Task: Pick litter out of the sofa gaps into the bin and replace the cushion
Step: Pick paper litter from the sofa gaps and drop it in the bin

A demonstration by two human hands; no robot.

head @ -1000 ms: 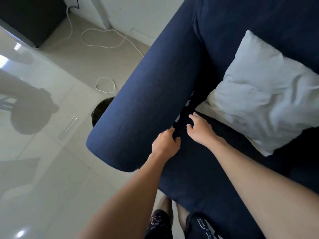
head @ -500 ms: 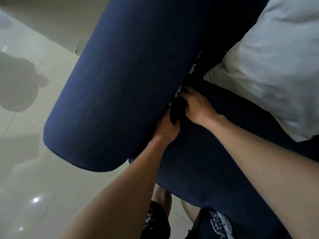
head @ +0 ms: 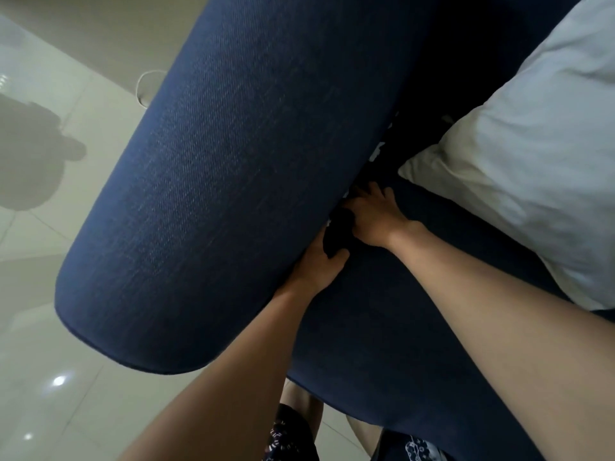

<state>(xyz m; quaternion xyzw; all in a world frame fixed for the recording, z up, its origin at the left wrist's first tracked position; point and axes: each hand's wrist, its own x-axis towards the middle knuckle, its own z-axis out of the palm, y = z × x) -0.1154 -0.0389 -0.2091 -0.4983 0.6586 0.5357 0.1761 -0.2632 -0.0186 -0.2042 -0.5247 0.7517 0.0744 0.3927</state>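
Observation:
A navy sofa fills the head view, its fat armrest (head: 233, 181) on the left and the seat (head: 432, 327) on the right. Both hands are at the gap between them. My left hand (head: 319, 266), partly tucked under the armrest, grips a black crumpled piece of litter (head: 337, 232). Just beyond it, my right hand (head: 376, 216) rests on the seat edge with its fingers spread toward the gap and its thumb side against the black piece. Small white scraps (head: 377, 154) show deeper in the gap. The white cushion (head: 519, 154) lies on the seat at the right.
Glossy pale floor tiles (head: 50, 327) lie left of the sofa, with a loop of white cable (head: 144, 84) beside the armrest. My legs (head: 299, 427) stand against the sofa's front edge. No bin shows.
My head has moved closer and lower over the gap, so the armrest hides the dark round object on the floor. The black piece has come up out of the gap between my hands.

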